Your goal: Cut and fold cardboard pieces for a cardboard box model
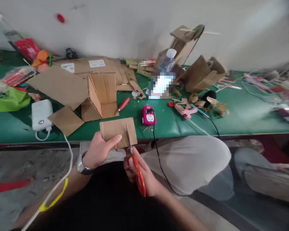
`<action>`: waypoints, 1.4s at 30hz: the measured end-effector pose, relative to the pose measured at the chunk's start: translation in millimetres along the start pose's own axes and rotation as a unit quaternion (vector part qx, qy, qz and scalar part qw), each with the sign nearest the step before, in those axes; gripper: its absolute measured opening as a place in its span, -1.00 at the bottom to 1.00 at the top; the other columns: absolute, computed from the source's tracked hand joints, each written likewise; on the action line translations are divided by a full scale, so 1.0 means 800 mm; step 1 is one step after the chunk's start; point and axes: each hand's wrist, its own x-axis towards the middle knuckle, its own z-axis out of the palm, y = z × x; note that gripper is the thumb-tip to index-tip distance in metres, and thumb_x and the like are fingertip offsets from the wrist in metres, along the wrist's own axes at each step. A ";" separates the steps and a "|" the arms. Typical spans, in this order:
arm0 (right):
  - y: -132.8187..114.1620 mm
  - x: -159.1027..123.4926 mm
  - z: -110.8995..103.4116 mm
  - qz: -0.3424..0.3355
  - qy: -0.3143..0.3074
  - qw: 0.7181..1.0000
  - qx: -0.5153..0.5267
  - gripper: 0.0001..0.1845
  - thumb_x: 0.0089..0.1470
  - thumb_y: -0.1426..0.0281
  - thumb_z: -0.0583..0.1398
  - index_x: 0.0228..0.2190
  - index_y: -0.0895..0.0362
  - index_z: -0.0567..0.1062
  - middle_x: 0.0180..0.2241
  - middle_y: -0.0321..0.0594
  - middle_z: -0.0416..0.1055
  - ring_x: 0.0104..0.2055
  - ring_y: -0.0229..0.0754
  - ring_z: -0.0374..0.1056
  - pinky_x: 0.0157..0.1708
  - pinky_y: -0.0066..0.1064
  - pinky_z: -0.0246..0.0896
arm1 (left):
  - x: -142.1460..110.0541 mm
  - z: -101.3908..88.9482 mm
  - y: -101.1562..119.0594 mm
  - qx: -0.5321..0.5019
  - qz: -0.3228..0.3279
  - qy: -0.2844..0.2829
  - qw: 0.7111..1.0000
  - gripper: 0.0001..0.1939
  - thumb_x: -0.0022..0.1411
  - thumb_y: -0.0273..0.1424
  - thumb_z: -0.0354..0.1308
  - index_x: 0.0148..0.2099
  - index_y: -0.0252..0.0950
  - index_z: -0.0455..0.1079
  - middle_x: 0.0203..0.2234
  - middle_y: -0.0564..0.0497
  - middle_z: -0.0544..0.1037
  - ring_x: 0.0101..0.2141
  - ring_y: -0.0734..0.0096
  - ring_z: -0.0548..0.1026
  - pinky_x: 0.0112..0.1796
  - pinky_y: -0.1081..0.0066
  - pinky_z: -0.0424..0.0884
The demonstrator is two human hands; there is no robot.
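A small rectangular piece of cardboard [113,129] is gripped at its lower left by my left hand [100,149], thumb on top and the other fingers mostly hidden beneath. My right hand [141,171] is closed round the red handles of a pair of scissors [139,176]. One scissor blade lies over the right part of the cardboard, pointing away from me; the other blade is hidden under it. Just beyond stand a folded cardboard box form [95,107] and a red-handled tool [124,104] on the green table [166,128].
A white power bank [41,114] with a cable sits at left, near a loose cardboard square [66,121]. A pink socket block [148,115] trails a black cord past my knee. Farther right lie a pink glue gun [186,111] and scraps; a bottle [167,61] stands behind.
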 end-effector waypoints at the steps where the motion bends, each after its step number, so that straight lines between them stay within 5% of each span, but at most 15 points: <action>1: -0.001 0.000 0.000 0.000 0.001 1.000 0.002 -0.32 0.02 -0.23 0.41 -0.19 -0.05 0.27 -0.46 -0.52 0.12 -0.58 -0.43 -0.12 -0.61 -0.55 -0.21 | -0.001 -0.001 0.001 0.000 0.001 -0.001 1.000 -0.68 0.15 -0.17 0.49 -0.19 -0.31 0.64 -0.38 0.00 0.69 -0.44 0.35 0.62 -0.51 0.48 0.55; 28: -0.005 0.007 0.008 -0.054 0.005 0.998 -0.019 -0.44 0.20 -0.13 0.35 -0.19 0.01 0.28 -0.54 -0.58 0.09 -0.67 -0.49 -0.13 -0.70 -0.66 -0.13 | 0.005 -0.007 -0.009 -0.037 0.010 -0.008 0.999 -0.68 0.19 -0.17 0.49 -0.14 -0.30 0.64 -0.27 -0.05 0.72 -0.38 0.31 0.64 -0.52 0.48 0.54; 34: -0.004 0.007 0.008 -0.080 0.001 0.996 -0.050 -0.42 0.21 -0.18 0.30 -0.17 0.02 0.29 -0.59 -0.60 0.13 -0.74 -0.42 0.11 -0.75 -0.60 0.15 | 0.006 -0.006 -0.012 -0.038 -0.011 0.000 0.999 -0.66 0.16 -0.17 0.50 -0.14 -0.30 0.65 -0.30 -0.04 0.72 -0.40 0.32 0.64 -0.53 0.47 0.54; 42: 0.001 0.007 0.006 -0.074 0.007 0.996 -0.052 -0.45 0.23 -0.16 0.29 -0.20 0.01 0.25 -0.57 -0.59 0.16 -0.73 -0.44 0.09 -0.74 -0.61 0.18 | 0.007 -0.006 -0.017 -0.060 -0.022 0.000 0.998 -0.63 0.15 -0.18 0.50 -0.09 -0.30 0.64 -0.26 -0.07 0.73 -0.37 0.27 0.66 -0.52 0.45 0.54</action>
